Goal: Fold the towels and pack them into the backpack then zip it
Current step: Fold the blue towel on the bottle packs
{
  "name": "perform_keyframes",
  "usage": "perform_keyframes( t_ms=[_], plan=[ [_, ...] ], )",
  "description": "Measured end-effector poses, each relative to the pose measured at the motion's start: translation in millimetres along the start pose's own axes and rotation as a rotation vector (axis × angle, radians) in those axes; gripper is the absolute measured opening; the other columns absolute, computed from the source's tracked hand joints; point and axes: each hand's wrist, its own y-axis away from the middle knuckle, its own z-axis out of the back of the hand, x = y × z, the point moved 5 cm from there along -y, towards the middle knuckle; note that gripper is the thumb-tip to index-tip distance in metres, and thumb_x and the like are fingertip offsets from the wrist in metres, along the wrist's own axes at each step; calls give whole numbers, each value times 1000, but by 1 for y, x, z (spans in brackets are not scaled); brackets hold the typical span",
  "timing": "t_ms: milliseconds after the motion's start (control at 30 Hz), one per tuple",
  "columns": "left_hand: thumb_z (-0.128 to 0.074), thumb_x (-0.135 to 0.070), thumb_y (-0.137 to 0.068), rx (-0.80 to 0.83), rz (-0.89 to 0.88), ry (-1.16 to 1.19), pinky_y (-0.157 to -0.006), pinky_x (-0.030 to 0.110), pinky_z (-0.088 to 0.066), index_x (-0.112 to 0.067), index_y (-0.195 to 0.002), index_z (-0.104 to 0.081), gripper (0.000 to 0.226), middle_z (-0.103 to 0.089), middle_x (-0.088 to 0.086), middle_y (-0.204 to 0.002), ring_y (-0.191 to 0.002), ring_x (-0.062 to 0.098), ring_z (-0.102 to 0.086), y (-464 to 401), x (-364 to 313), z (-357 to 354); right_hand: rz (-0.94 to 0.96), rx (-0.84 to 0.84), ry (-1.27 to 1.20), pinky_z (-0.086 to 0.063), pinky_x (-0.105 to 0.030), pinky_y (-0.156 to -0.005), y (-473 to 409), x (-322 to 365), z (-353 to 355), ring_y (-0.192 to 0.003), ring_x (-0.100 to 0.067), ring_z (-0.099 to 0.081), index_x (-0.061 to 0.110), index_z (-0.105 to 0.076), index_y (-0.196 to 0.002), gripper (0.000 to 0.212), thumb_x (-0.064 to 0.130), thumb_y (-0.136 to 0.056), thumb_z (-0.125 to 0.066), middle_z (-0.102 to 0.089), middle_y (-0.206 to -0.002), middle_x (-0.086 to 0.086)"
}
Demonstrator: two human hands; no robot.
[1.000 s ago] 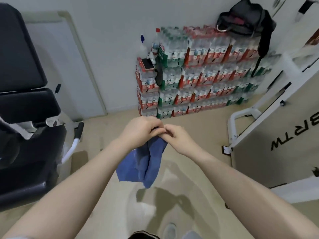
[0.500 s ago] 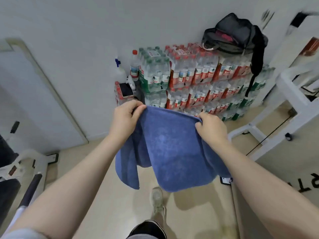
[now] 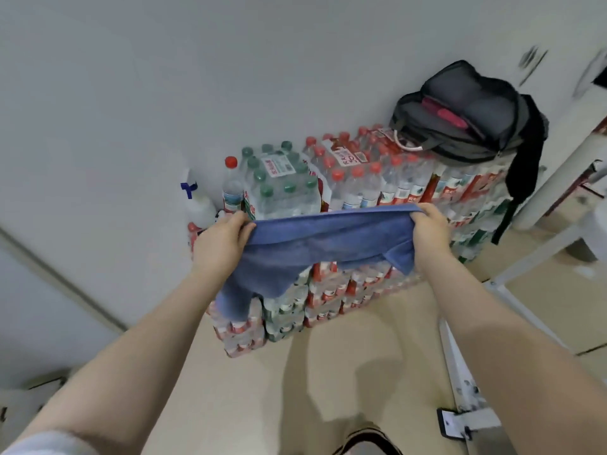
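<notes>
Blue terry, stretched wide: the towel (image 3: pixel 315 244) hangs between both hands out in front of the person, its top edge pulled nearly straight so the cloth can be squared up before a fold. The left hand (image 3: pixel 220 244) pinches the corner at nine o'clock of the towel, fingers curled over the hem; the right hand (image 3: pixel 428 231) grips the opposite corner at three o'clock the same way. Held taut and up at arm's length like this, the lower part drops free, though it hangs unevenly, longer at seven o'clock and bunched under the right hand, so I'd judge the fold has not yet begun in earnest.

At one o'clock from the towel, the backpack (image 3: pixel 469 110) lies on top of the stacked water bottles (image 3: pixel 354 178) against the wall, its mouth gaping open with something pink showing inside, ready to take a towel, and a strap dangles down the stack's side. It sits well apart from the hands, so packing looks like a later step.
</notes>
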Motion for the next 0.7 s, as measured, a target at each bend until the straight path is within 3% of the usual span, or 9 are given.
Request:
perform_keyframes(
  t_ms=[100, 167, 267, 367, 467, 600, 700],
  plan=[
    [-43, -25, -96, -128, 202, 236, -62, 31, -33, -8, -91, -55, 21, -59, 8, -81, -74, 25, -49, -54, 2, 0, 29, 4, -26, -30, -30, -60, -48, 16, -25, -64, -21, -39, 6, -51, -71, 21, 9, -89, -41, -44, -66, -6],
    [-43, -26, -95, -186, 220, 272, -62, 30, -32, -9, -91, -55, 21, -59, 7, -78, -74, 26, -53, -90, -1, 0, 123, -3, 99, -29, -30, -60, -87, 34, -37, -65, -21, -38, 9, -48, -69, 19, 10, -87, -42, -42, -68, -10],
    [-42, -30, -96, -139, 123, 12, -63, 34, -34, -7, -98, -57, 28, -60, 13, -97, -85, 34, -55, -151, -4, -9, 266, -38, 354, -32, -30, -63, -156, 68, -53, -78, -20, -44, 7, -57, -87, 11, 11, -86, -47, -52, -82, -4],
    [-39, -32, -97, -136, 107, -106, -63, 35, -35, -6, -99, -56, 31, -57, 14, -101, -85, 35, -56, -213, 6, -27, 392, 7, 491, -32, -27, -68, -226, 102, -80, -84, -19, -47, 7, -56, -92, 12, 17, -87, -54, -55, -89, -2],
    [-45, -28, -96, -189, 106, -156, -60, 37, -34, -2, -93, -56, 28, -59, 18, -94, -79, 38, -57, -270, 18, -49, 465, 107, 643, -32, -28, -69, -289, 125, -119, -86, -23, -50, 3, -55, -87, 15, 19, -88, -54, -56, -86, -7],
    [-45, -29, -85, -156, 36, -305, -51, 33, -41, -4, -78, -57, 29, -60, 16, -67, -52, 35, -58, -324, 37, -89, 425, 280, 810, -34, -30, -69, -364, 123, -165, -93, -35, -59, 4, -60, -79, 19, 18, -89, -54, -64, -87, -19],
    [-42, -31, -77, -93, 68, -490, -58, 33, -34, -13, -79, -51, 20, -57, 7, -65, -56, 27, -57, -331, 58, -127, 386, 414, 922, -39, -36, -71, -400, 98, -194, -95, -39, -59, -9, -63, -87, 24, 13, -90, -53, -65, -94, -27]
  ],
)
